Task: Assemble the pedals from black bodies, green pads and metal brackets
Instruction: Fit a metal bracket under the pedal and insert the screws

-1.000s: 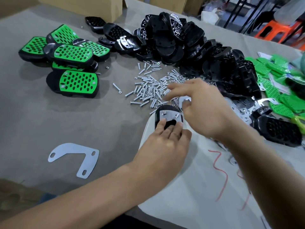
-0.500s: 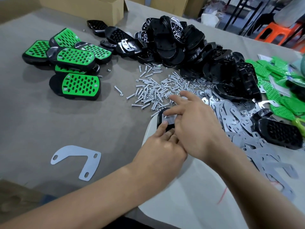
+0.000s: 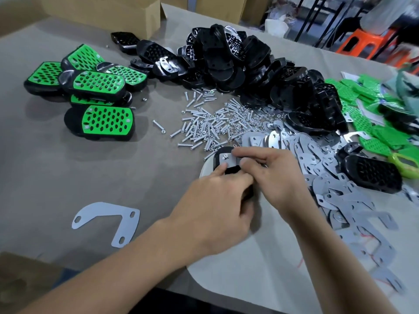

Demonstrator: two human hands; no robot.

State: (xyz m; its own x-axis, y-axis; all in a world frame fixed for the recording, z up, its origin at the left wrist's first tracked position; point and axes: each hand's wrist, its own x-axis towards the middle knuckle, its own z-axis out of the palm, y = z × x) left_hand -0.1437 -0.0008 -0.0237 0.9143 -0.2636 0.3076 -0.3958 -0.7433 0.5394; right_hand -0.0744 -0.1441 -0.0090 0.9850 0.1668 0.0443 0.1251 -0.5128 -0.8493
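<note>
A black pedal body (image 3: 221, 155) lies underside up at the table's middle, with a small metal bracket (image 3: 229, 160) and a screw on it. My left hand (image 3: 213, 207) grips the body's near end, fingers curled over it. My right hand (image 3: 272, 175) reaches from the right, its fingertips on the bracket; what they pinch is hidden. Behind lie a spread of loose screws (image 3: 204, 125), a heap of black bodies (image 3: 249, 69), metal brackets (image 3: 317, 164) at right, and green pads (image 3: 367, 109) at far right.
Several finished green-and-black pedals (image 3: 99, 87) sit at the left. A single large bracket (image 3: 108, 219) lies near the front left. Cardboard boxes (image 3: 108, 12) stand at the back. A pale board (image 3: 249, 273) lies under my hands. Another black body (image 3: 371, 173) rests at right.
My right hand has drawn back from the screw pile and dropped onto the bracket on the black body. My left hand slid nearer along the body and closed round it.
</note>
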